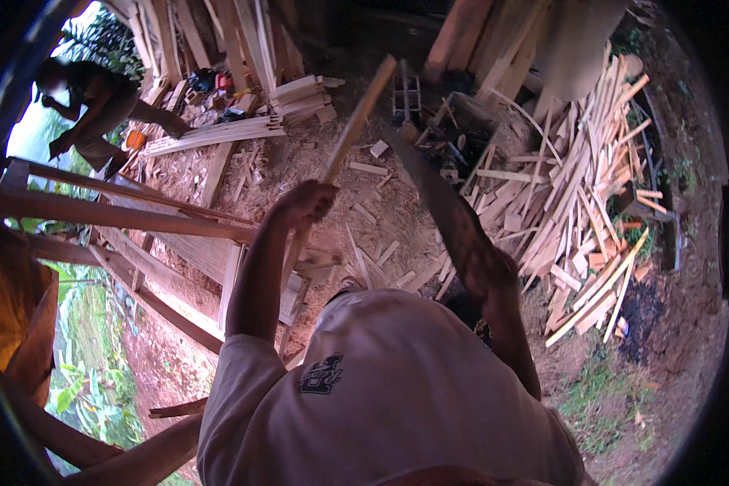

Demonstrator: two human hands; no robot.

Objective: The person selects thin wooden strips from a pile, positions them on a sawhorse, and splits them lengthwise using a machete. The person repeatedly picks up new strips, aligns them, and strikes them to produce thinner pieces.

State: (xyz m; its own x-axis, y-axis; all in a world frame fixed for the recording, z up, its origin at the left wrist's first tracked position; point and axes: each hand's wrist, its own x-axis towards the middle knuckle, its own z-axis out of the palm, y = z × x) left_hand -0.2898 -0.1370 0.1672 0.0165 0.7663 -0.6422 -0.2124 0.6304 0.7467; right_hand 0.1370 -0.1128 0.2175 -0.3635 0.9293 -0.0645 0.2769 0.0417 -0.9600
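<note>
A long, narrow wooden strip [358, 121] slants up and away in front of me, and my left hand [306, 202] is closed round it. Part of the strip shows below the fist too, running down beside my left forearm. On the other side, my right hand [492, 274] grips a long, dark, broad blade that looks like a machete [424, 176]. Its tip points away and to the left, toward the strip, with a gap between the two. My fingers on the handle are dim and partly hidden in shadow.
A large heap of split wood strips [567, 202] lies at right. Pale boards [219, 134] are stacked at far left, near another person [97, 101]. Wooden beams [113, 215] cross the left side. Offcuts [368, 168] litter the ground, and tall planks [510, 49] lean at the back.
</note>
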